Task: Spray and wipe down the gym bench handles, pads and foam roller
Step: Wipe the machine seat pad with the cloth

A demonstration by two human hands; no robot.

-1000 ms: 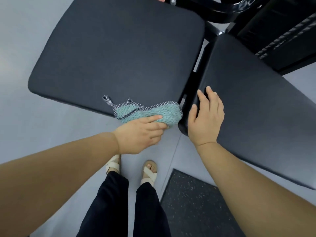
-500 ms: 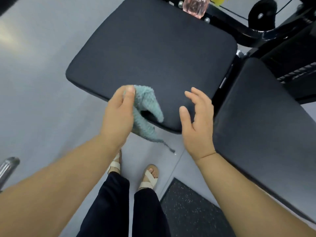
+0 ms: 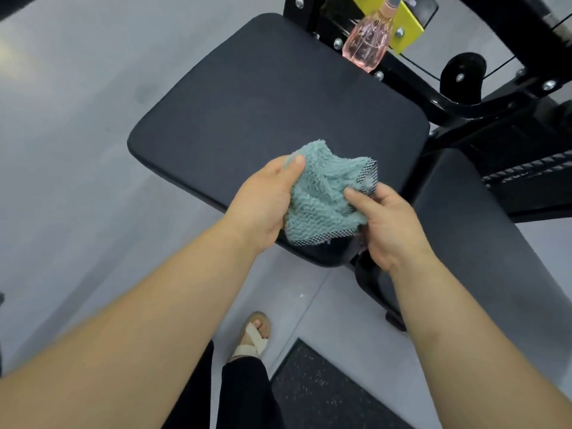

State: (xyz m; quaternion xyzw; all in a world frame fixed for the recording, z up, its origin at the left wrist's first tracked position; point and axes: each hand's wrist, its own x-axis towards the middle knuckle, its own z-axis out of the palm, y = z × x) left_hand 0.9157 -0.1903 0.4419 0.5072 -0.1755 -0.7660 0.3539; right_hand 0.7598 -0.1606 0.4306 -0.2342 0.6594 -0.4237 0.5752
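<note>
The teal cloth (image 3: 325, 193) has left the seat pad's (image 3: 263, 113) near edge and is bunched just above it. The left grip (image 3: 266, 205) clasps one side; the right grip (image 3: 387, 221), lifted off the back pad (image 3: 483, 243), pinches the other, likely refolding it. The pad top lies open, with the pink spray bottle (image 3: 366, 41) beyond its far edge.

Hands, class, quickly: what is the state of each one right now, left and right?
Left hand: closed on the green cloth, thumb on top.
Right hand: closed, pinching the same cloth at its mesh edge.
</note>
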